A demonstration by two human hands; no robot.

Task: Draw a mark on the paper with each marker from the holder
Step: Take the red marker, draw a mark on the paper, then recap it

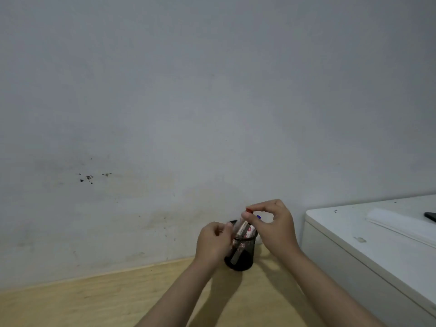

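A black mesh holder (243, 256) stands on the wooden table (94, 300) close to the wall. My left hand (212, 244) wraps around the holder's left side. My right hand (273, 223) pinches the red-capped top of a white marker (243, 226) that leans in the holder. A blue cap (258, 217) of another marker shows just behind my right fingers. No paper is in view.
A grey, stained wall (188, 114) rises right behind the table. A white cabinet (377, 244) stands at the right, with a dark flat object (430, 217) at its far edge.
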